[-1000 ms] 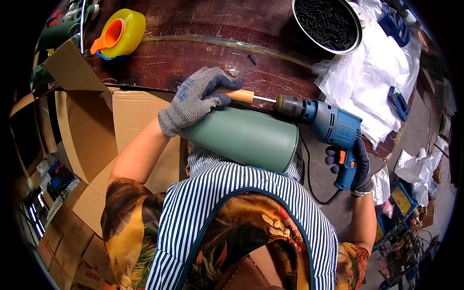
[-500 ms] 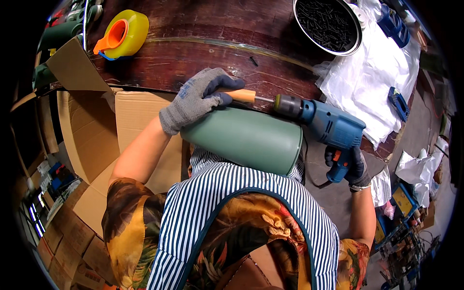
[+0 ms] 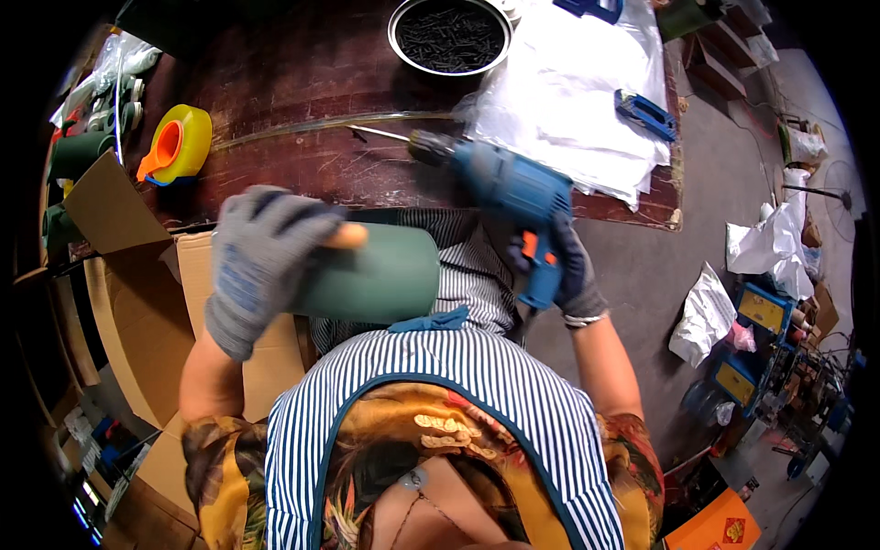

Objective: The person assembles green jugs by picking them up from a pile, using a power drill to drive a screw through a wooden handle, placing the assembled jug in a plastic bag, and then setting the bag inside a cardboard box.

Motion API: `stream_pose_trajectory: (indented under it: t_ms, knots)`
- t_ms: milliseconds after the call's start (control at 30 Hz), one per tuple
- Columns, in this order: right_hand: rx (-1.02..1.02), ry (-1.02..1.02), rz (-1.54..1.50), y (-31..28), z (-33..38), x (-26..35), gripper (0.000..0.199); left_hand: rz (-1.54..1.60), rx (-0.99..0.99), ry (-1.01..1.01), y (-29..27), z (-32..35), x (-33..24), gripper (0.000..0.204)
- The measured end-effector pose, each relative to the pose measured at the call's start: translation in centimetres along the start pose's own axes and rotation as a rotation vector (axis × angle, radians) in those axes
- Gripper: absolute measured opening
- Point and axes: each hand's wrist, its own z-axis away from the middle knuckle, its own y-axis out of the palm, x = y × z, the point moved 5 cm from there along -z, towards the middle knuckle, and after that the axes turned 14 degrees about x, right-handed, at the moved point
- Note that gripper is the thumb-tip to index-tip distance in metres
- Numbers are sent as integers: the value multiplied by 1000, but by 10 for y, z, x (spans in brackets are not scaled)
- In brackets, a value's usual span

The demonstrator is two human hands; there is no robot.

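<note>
My left hand (image 3: 261, 266), in a grey knit glove with dark fingers, is closed around a light wooden handle (image 3: 347, 236). Only the handle's rounded end shows past the fingers. Beneath it lies a smooth green cylinder (image 3: 385, 280) across my lap; the hand covers its left part. In my gloved right hand (image 3: 576, 270) is a blue power drill (image 3: 518, 183) with an orange trigger, pointing left over the table. A thin, pale metal bit (image 3: 387, 134) sticks out of its chuck. The bit's tip is at a small black screw (image 3: 358, 136) on the tabletop; contact is unclear.
The dark red table (image 3: 302, 170) carries a round tin (image 3: 392, 41) of black screws, white plastic sheets (image 3: 568, 101), a blue tool-like piece (image 3: 644, 114) and a yellow tape roll (image 3: 195, 142) with an orange core. An open cardboard box (image 3: 137, 293) stands at my left.
The drill has come away from the wooden handle, and its bit now reaches the screw on the table. My left hand, handle and green cylinder sit farther left and lower in view. The view shifted too.
</note>
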Motion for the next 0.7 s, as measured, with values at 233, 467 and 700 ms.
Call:
stream_pose_trajectory:
  t_ms: [233, 467, 700]
  knots:
    - [-593, -34, 2030, 80, -33, 78, 43, -378, 431, 391, 60, -101, -119, 25]
    - [-513, -321, 2267, -19, -99, 202, 40, -574, 621, 573, 69, -125, -132, 15]
    - [-419, -364, 1083, -35, -135, 254, 30, 388, 69, 539, -46, -172, -54, 41]
